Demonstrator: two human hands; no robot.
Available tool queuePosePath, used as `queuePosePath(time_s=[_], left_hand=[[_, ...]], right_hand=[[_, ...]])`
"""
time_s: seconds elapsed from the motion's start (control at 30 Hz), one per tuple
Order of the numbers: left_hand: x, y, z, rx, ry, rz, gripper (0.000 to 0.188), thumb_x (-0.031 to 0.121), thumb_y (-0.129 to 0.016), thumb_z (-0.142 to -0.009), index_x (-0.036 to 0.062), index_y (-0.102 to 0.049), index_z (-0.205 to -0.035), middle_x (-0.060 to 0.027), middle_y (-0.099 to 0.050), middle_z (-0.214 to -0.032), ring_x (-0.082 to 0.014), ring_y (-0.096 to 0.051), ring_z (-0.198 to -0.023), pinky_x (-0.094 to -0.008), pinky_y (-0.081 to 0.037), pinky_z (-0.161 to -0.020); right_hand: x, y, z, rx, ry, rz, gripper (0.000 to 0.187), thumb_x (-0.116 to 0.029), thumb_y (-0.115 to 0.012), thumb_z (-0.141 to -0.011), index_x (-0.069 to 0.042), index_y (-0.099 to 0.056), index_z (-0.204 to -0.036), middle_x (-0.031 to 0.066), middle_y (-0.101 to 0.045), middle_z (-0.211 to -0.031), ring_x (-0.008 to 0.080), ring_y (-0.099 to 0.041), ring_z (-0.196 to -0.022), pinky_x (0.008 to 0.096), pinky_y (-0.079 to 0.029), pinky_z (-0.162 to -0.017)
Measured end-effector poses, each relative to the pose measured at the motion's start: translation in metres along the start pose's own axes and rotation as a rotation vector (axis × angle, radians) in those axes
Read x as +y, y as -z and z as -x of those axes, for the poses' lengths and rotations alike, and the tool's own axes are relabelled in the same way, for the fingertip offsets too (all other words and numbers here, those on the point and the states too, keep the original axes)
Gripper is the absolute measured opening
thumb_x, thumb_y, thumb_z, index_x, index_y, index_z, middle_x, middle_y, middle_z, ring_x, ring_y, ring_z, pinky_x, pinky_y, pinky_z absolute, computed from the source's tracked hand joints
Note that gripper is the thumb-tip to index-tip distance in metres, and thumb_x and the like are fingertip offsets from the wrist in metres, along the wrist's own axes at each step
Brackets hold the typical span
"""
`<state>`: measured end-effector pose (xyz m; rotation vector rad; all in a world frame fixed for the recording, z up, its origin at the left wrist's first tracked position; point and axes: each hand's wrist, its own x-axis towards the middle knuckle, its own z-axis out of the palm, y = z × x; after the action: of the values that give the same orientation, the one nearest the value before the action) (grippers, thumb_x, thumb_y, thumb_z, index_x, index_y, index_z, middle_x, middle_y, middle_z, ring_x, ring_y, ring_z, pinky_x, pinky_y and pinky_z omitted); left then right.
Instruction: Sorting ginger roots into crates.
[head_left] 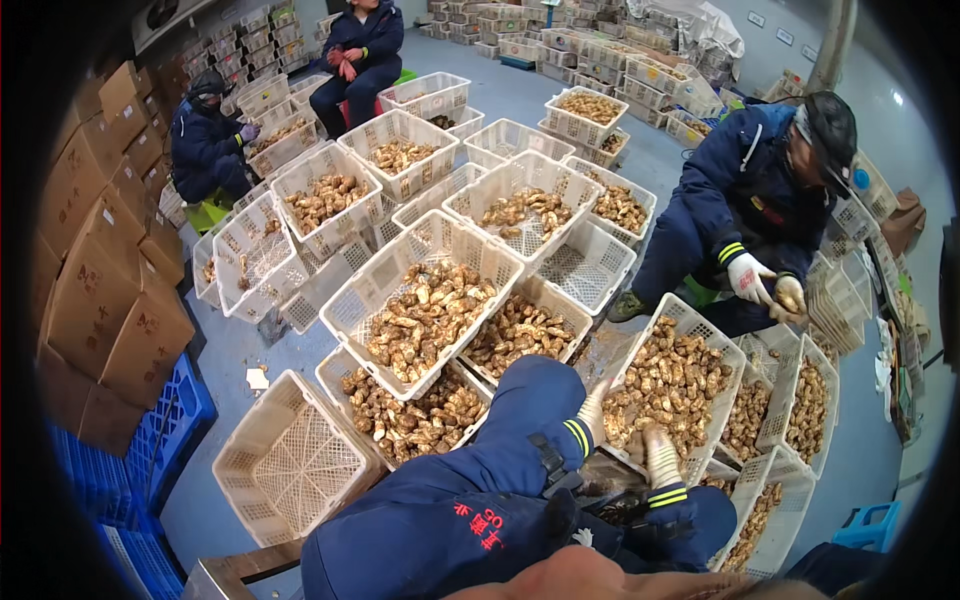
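Observation:
A white plastic crate [722, 352] full of brown and cream mushrooms [672, 385] sits right in front of me, slightly tilted. My left hand [592, 414], in a pale glove, lies against its left rim; whether its fingers wrap round the rim is hard to see. Over the mushrooms at the crate's near side is my right hand [660, 460], gloved too. Its stained fingers are pressed together, and anything in them is hidden among the mushrooms. To the left, a stacked crate [345, 310] heaped with mushrooms stands above another filled crate [335, 378].
An empty crate [365, 462] stands at my lower left, near blue pallets [180, 420] and cardboard boxes [125, 290]. At right, a gloved co-worker [735, 190] handles a mushroom. Two more people sit at the back left. Several mushroom crates [815, 345] crowd my right; a blue stool [868, 525] stands beyond.

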<state>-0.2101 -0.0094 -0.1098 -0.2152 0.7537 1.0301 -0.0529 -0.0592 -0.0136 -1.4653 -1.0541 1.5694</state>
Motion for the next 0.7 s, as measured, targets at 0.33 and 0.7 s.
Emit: queuePosePath(time_s=[0.33, 0.7], left_hand=[[-0.031, -0.042, 0.052, -0.101, -0.020, -0.079, 0.053, 0.049, -0.068, -0.075, 0.0149, -0.059, -0.115, -0.0117, -0.055, -0.119, -0.0257, -0.054, -0.104, -0.0433, -0.045, -0.087], [-0.039, -0.039, 0.049, -0.250, -0.016, -0.247, 0.066, 0.028, -0.067, -0.082, 0.0149, -0.034, -0.138, -0.0116, -0.049, -0.128, -0.0260, -0.053, -0.110, -0.0448, -0.049, -0.085]], right_hand=[[0.027, 0.036, 0.036, -0.098, -0.075, -0.147, 0.042, -0.036, -0.057, -0.088, -0.004, -0.050, -0.113, 0.0122, -0.062, -0.096, 0.0217, -0.063, -0.078, 0.0287, -0.052, -0.063], [0.057, 0.049, 0.005, 0.051, 0.056, -0.132, 0.037, -0.021, -0.060, -0.088, 0.000, -0.050, -0.117, 0.0136, -0.065, -0.087, 0.0191, -0.063, -0.066, 0.0313, -0.054, -0.062]])
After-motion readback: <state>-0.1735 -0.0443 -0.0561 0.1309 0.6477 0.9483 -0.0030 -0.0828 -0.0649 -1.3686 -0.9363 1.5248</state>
